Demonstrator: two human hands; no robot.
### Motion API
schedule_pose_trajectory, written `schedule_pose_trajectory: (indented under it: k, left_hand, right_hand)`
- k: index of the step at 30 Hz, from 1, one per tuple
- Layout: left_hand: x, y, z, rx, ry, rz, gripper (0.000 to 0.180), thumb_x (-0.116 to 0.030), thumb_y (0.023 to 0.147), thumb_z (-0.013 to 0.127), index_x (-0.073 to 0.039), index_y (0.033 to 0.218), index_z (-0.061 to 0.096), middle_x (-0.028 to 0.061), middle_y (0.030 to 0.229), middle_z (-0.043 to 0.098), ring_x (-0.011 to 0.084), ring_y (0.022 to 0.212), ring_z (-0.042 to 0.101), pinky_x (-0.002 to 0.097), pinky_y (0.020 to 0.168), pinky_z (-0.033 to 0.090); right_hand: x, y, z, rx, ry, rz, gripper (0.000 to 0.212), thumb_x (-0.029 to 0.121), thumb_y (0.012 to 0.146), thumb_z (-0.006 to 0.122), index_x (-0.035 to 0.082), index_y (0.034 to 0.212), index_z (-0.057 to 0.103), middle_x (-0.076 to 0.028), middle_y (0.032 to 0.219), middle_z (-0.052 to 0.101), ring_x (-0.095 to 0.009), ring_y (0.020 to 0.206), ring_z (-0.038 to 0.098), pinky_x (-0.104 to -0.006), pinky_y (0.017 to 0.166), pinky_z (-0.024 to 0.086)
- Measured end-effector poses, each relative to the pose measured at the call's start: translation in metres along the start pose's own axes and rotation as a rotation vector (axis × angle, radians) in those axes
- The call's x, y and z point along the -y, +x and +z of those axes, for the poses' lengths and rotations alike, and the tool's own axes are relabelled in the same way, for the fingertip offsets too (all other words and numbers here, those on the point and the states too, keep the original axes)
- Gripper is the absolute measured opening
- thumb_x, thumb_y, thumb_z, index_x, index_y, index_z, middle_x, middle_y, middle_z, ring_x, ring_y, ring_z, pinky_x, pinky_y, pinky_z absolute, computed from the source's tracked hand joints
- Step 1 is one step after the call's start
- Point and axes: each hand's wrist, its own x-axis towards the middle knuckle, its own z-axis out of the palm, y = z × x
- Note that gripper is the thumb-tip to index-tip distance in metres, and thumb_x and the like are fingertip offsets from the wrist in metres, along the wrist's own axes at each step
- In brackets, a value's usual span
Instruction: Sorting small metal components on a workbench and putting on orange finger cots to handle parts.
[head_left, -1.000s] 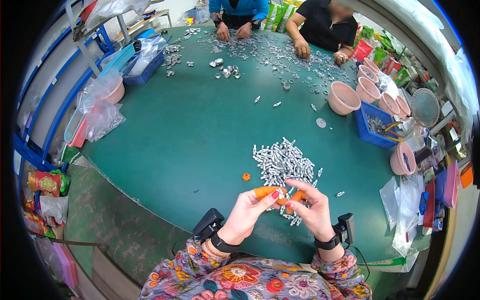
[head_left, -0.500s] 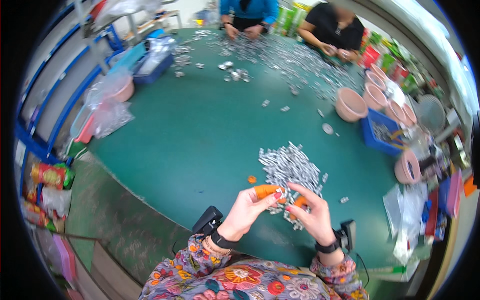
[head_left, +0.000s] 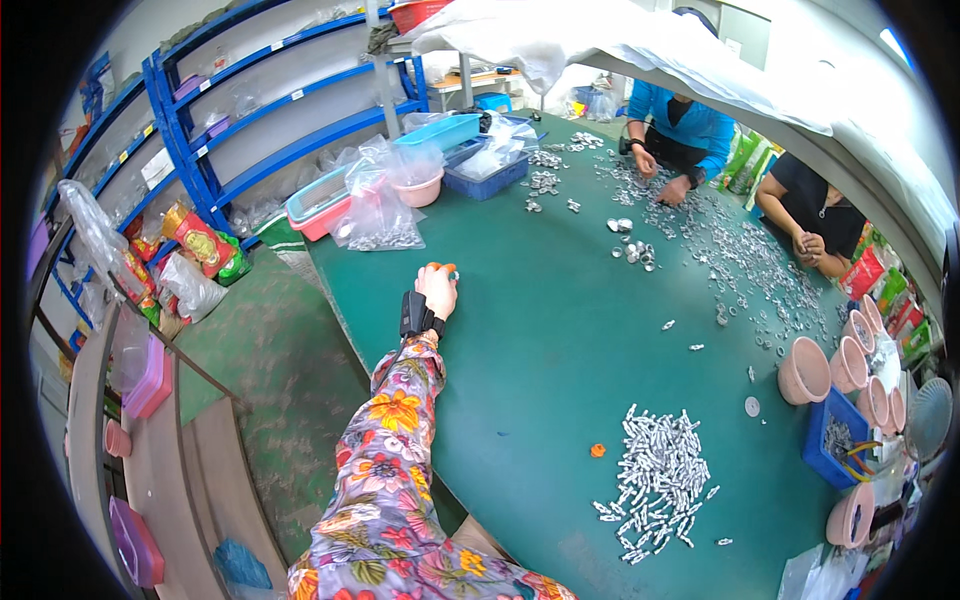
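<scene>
My left hand (head_left: 437, 289) is stretched out over the left part of the green table. Its fingers are curled around a small silvery metal part (head_left: 455, 276), and orange covers show on the fingertips. Just beyond it lies a clear plastic bag (head_left: 378, 222) with similar metal parts inside. A loose pile of small silvery metal parts (head_left: 660, 470) is spread on the near right of the table, well away from this hand. Beside that pile sits a small orange piece (head_left: 598, 450). My right hand is out of sight.
Pink and blue bins (head_left: 330, 200) line the table's left edge, with blue shelving (head_left: 290, 130) behind. Two people sit at the far side by scattered metal parts (head_left: 740, 250). Pink buckets (head_left: 804, 372) and a blue basket (head_left: 820, 455) stand at the right.
My left hand has moved from the pile to the far left, near the plastic bag. My right hand has left the view. The view has swung left.
</scene>
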Motion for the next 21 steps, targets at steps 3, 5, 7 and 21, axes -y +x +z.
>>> schedule_pose_trajectory:
  k: [3,5,7,21]
  left_hand:
    - [-0.021,-0.005,0.021,0.116,0.112,-0.018,0.026,-0.021,0.083,0.068,-0.015,0.108,0.07,0.0082,0.112,0.062,0.0298,0.108,0.054,0.0468,0.09,0.044]
    - [-0.025,-0.002,0.018,0.123,0.116,-0.005,0.038,-0.029,0.083,0.069,-0.01,0.116,0.065,0.011,0.113,0.061,0.031,0.108,0.053,0.049,0.091,0.043]
    - [-0.034,-0.005,0.004,-0.003,0.052,-0.202,0.053,-0.034,0.083,0.07,-0.007,0.127,0.057,0.0178,0.114,0.06,0.0351,0.108,0.053,0.0452,0.09,0.045]
    - [-0.26,-0.276,-0.164,1.038,-1.099,0.317,0.017,-0.002,0.088,0.065,-0.002,0.103,0.071,0.0069,0.102,0.07,0.0141,0.096,0.063,0.0291,0.087,0.048]
  right_hand:
    - [0.004,-0.013,-0.021,-0.08,-0.099,0.011,0.021,0.015,0.097,0.056,-0.002,0.108,0.061,-0.008,0.08,0.062,-0.016,0.073,0.056,-0.0294,0.071,0.046]
    - [0.018,-0.013,-0.02,-0.12,-0.129,-0.012,0.019,0.016,0.097,0.056,-0.002,0.104,0.061,-0.008,0.08,0.063,-0.016,0.073,0.056,-0.0295,0.071,0.046]
    - [0.016,-0.009,-0.015,-0.183,-0.034,0.013,0.019,0.016,0.097,0.057,-0.002,0.104,0.06,-0.008,0.079,0.062,-0.016,0.073,0.057,-0.0294,0.072,0.047]
    - [-0.015,0.067,0.133,0.0,-0.361,-0.368,0.032,0.009,0.082,0.07,0.013,0.113,0.069,-0.01,0.11,0.065,-0.028,0.096,0.054,-0.0369,0.087,0.046]
